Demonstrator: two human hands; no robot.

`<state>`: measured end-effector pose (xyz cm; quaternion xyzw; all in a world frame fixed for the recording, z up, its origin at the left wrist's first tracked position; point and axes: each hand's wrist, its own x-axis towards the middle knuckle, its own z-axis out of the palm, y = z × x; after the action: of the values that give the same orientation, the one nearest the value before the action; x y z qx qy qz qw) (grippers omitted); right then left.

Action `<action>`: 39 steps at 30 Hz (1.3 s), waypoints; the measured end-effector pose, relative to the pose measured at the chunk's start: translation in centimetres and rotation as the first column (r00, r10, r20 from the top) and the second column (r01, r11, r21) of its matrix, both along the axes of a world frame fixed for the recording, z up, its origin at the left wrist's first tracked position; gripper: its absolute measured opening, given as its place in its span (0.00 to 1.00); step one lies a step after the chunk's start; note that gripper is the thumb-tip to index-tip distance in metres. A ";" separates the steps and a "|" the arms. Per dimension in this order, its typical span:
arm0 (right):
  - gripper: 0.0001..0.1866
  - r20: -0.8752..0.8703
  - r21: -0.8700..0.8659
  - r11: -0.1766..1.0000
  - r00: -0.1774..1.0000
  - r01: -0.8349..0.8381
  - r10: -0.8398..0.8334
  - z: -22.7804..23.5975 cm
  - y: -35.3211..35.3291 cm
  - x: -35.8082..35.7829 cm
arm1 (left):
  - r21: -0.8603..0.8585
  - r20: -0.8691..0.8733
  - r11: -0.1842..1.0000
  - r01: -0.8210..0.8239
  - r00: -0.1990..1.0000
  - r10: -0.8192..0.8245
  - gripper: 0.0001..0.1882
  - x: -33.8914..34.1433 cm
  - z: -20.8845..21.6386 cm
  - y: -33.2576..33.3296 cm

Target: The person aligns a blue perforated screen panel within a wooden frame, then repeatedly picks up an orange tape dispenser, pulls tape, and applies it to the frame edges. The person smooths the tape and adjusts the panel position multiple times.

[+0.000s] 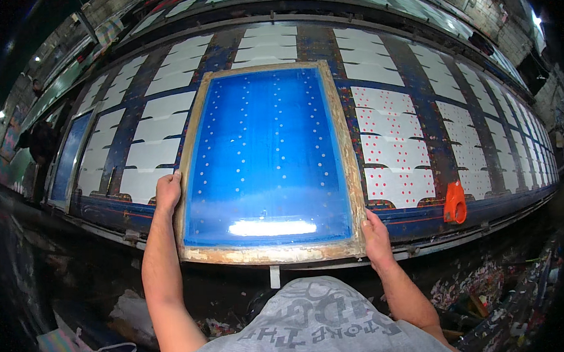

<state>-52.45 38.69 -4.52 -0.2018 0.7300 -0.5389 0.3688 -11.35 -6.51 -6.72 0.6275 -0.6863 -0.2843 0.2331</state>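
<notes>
A screen printing frame [265,151] with a worn wooden border and blue mesh is in front of me, over the long table. Rows of small pale dots run down its mesh, and a bright glare lies near its close edge. My left hand [168,192] is closed around the left side of the wood. Lower on the opposite side, my right hand [376,237] grips the border. To the right of the frame, white fabric pieces [392,146] carry red dots. Plain white pieces [156,152] lie to its left; whatever is under the frame is mostly hidden.
An orange plastic tool [454,203] rests at the table's near edge on the right. Another blue framed screen [70,158] stands at the far left. The long dark table [424,216] curves away on both sides, with paint-stained clutter [485,286] below right.
</notes>
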 end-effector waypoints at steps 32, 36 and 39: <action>0.23 -0.448 -0.466 0.857 0.894 -0.219 -0.016 10.7 -10.0 -24.6 | 0.122 -0.965 0.970 0.212 0.253 0.066 0.49 -4.7 15.1 9.1; 0.38 0.083 -0.862 0.507 0.984 -0.007 0.155 14.7 -8.8 -26.4 | 0.073 -0.996 0.968 0.241 0.058 0.061 0.50 -6.6 14.1 10.8; 0.35 0.257 -0.836 0.515 0.965 0.191 0.060 11.3 -6.3 -22.2 | 0.045 -0.995 0.972 0.230 -0.080 0.065 0.51 -9.4 13.7 12.0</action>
<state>-74.61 32.35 6.78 -0.2582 0.3246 -0.8621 0.2912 -20.79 5.52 6.99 0.1942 -0.2995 -0.7337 0.5782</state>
